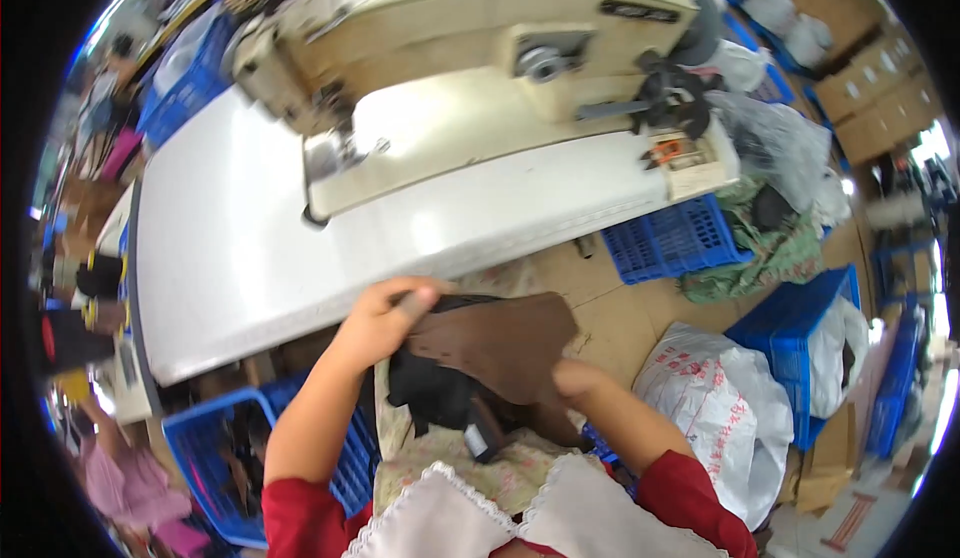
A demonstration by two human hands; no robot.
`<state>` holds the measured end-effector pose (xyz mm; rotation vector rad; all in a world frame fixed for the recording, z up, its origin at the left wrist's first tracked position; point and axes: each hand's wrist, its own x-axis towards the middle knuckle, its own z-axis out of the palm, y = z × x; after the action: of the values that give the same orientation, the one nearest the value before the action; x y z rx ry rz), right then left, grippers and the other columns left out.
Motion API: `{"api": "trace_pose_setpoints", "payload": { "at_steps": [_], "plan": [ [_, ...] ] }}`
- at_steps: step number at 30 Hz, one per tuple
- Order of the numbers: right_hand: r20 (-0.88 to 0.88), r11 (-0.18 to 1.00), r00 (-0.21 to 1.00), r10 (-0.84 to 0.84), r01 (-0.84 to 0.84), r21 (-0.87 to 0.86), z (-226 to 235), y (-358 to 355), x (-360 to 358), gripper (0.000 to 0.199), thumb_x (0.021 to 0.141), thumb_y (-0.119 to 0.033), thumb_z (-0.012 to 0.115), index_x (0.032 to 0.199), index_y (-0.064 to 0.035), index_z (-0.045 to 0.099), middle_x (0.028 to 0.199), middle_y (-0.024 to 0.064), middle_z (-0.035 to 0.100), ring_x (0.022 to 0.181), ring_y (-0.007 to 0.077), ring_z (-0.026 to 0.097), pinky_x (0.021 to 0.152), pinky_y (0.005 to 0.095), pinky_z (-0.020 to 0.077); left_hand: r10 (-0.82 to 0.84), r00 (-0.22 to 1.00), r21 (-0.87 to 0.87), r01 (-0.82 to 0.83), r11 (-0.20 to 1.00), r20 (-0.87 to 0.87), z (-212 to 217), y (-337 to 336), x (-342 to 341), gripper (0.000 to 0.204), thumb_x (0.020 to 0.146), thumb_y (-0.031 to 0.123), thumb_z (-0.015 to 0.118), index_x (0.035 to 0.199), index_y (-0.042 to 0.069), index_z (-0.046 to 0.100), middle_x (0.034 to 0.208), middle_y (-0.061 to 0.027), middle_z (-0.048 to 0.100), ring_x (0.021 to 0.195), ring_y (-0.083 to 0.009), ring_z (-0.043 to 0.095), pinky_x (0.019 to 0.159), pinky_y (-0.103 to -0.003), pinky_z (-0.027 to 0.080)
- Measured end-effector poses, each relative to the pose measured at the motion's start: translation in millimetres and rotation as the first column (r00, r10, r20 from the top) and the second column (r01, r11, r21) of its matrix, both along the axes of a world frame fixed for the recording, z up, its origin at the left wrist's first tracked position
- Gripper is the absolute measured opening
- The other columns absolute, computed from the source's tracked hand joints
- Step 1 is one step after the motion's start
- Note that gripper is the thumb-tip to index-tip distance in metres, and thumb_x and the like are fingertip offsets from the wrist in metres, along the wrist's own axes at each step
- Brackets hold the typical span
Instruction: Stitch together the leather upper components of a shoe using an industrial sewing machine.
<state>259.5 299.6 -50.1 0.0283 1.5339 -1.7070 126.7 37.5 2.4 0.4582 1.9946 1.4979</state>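
Note:
A brown sheet of soft material (490, 343), perhaps cloth or leather, hangs over my lap, just off the near edge of the sewing table. My left hand (385, 320) is closed on its upper left corner, thumb on top. At the sheet's right side is my right hand (574, 378); its fingers are hidden behind the brown material. Below the sheet lies a bunched black piece (430, 388). A dark strip with a small white label (474, 442) sticks out beneath it, above the flowered cloth (440, 468) on my lap.
A cream sewing machine (430, 48) stands on the white tabletop (220, 248) ahead. Blue baskets (205, 428) flank me on the left and, under the table's right end, another blue basket (670, 243). A white sack (715, 408) bulges on the right. A person in pink (125, 468) is far left.

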Motion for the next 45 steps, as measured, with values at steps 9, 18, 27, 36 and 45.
{"api": "trace_pose_setpoints", "payload": {
  "at_steps": [9, 18, 27, 36, 45],
  "plan": [
    [-0.861, 0.129, 0.252, -0.443, 0.968, 0.217, 54, 320, -124, 0.03, 0.089, -0.028, 0.068, 0.105, -0.0027, 0.072, 0.087, 0.0116, 0.073, 0.08, 0.0207, 0.069, 0.07, 0.033, 0.0527, 0.339, 0.932, 0.039, -0.337, 0.941, -0.124, -6, -11, -41, 0.04, 0.102, 0.036, 0.059, 0.106, -0.002, 0.071, 0.1, -0.0072, 0.069, 0.091, -0.0154, 0.061, 0.083, -0.029, 0.049],
    [-0.78, -0.227, 0.616, -0.109, 0.749, 0.623, 26, 389, -218, 0.051, 0.073, -0.029, 0.083, 0.113, -0.0011, 0.071, 0.112, 0.0209, 0.071, 0.104, 0.0347, 0.068, 0.092, 0.0421, 0.0517, 0.347, 0.938, -0.031, -0.348, 0.937, -0.024, 0, -11, -38, 0.038, 0.102, 0.034, 0.059, 0.108, -0.002, 0.07, 0.099, -0.0071, 0.069, 0.092, -0.015, 0.06, 0.084, -0.029, 0.049],
    [-0.932, -0.175, 0.327, -0.154, 0.92, 0.351, 52, 386, -192, 0.045, 0.071, -0.027, 0.079, 0.107, -0.0015, 0.07, 0.098, 0.0165, 0.073, 0.091, 0.0286, 0.071, 0.082, 0.0381, 0.0537, 0.344, 0.932, -0.115, -0.356, 0.927, -0.109, 1, -19, -38, 0.04, 0.101, 0.034, 0.058, 0.108, -0.003, 0.07, 0.102, -0.01, 0.071, 0.098, -0.0187, 0.063, 0.09, -0.032, 0.049],
    [-0.866, -0.075, 0.026, -0.499, 0.994, 0.074, 100, 352, -41, 0.049, 0.095, -0.013, 0.068, 0.139, 0.0015, 0.051, 0.103, 0.0113, 0.066, 0.082, 0.015, 0.066, 0.073, 0.0248, 0.0539, 0.351, 0.936, 0.025, -0.351, 0.936, -0.018, -2, -5, -41, 0.037, 0.102, 0.032, 0.057, 0.109, -0.002, 0.07, 0.107, -0.0107, 0.071, 0.102, -0.0183, 0.063, 0.094, -0.032, 0.048],
    [-0.962, 0.297, 0.222, -0.16, 0.94, 0.168, 97, 76, 41, 0.029, 0.094, -0.005, 0.054, 0.119, 0.0022, 0.069, 0.097, 0.0107, 0.068, 0.064, 0.0121, 0.061, 0.072, 0.0249, 0.0485, 0.469, 0.88, 0.07, -0.465, 0.883, -0.074, 18, -16, -18, 0.036, 0.103, 0.032, 0.058, 0.104, -0.003, 0.07, 0.099, -0.0086, 0.071, 0.093, -0.0157, 0.064, 0.086, -0.029, 0.05]
  ]
}}
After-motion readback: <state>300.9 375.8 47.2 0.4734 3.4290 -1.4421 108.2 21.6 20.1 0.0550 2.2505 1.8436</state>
